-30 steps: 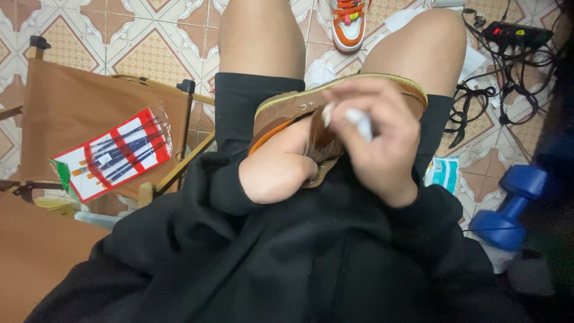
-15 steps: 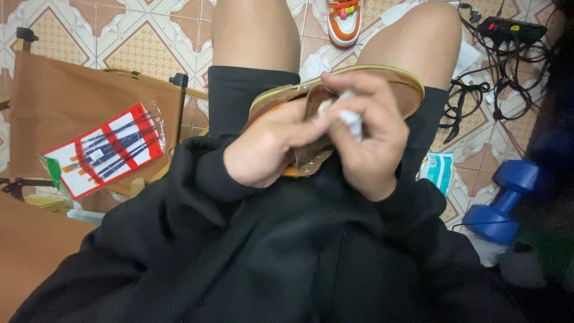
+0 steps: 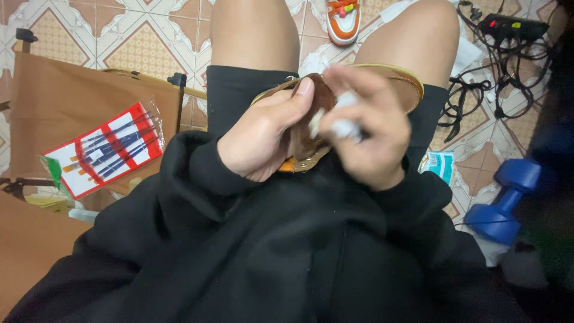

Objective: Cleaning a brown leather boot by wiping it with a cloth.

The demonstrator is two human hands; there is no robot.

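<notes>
Brown sandal across the lap, left hand closed around its near end, right hand over the sandal pinching a white wad; blue dumbbell well right of the sandal.
</notes>
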